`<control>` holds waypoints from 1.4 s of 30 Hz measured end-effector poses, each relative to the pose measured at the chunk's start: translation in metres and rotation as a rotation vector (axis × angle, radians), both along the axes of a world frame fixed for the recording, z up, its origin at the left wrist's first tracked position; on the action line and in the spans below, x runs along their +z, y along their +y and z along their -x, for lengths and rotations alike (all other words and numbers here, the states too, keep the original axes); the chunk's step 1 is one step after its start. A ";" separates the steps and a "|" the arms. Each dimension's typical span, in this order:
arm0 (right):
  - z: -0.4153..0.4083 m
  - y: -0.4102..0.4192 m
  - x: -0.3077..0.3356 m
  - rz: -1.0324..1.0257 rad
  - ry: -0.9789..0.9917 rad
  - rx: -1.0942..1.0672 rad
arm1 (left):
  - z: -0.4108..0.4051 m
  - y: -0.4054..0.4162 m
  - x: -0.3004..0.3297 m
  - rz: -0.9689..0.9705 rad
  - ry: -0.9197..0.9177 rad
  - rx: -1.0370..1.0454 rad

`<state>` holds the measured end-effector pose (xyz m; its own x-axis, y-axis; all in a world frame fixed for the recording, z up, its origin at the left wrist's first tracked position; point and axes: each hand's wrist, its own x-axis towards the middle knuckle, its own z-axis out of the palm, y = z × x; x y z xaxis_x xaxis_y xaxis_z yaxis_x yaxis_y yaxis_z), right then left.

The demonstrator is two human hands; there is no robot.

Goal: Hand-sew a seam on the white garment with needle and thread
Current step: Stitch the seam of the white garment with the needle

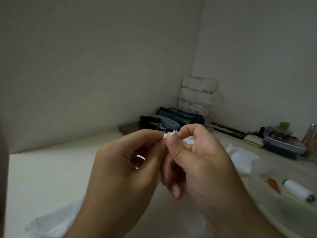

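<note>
Fingertips (pixel 173 141) of both hands pinching white garment's bunched edge (pixel 171 134); needle unseen between them, so likely pricked skin or crooked stitch.

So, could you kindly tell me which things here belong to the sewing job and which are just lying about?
For the job:
white garment, pinched by left hand and right hand
white thread spool in clear tub

Lying about:
glasses case
black stapler
green rolled bag
lidded box of small items

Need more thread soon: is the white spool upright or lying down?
Lying down: the white spool rests on its side inside the clear tub.
</note>
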<state>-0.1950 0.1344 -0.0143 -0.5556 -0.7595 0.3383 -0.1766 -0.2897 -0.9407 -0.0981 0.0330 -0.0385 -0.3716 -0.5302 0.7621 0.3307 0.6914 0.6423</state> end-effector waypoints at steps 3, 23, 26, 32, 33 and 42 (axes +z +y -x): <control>0.001 0.002 0.004 -0.037 0.002 0.030 | 0.001 -0.001 0.000 -0.089 0.009 -0.094; 0.034 0.004 0.031 -0.126 0.392 -0.181 | -0.002 -0.001 0.001 -0.103 -0.106 -0.244; 0.036 0.005 0.031 -0.146 0.408 -0.168 | -0.002 -0.002 0.000 -0.089 -0.107 -0.230; 0.036 0.005 0.030 -0.150 0.433 -0.136 | -0.002 -0.002 0.000 -0.068 -0.125 -0.198; 0.037 0.005 0.029 -0.143 0.420 -0.147 | -0.002 -0.002 0.000 -0.072 -0.131 -0.199; 0.035 -0.001 0.026 0.048 0.249 -0.237 | -0.002 -0.001 -0.002 -0.170 -0.140 -0.268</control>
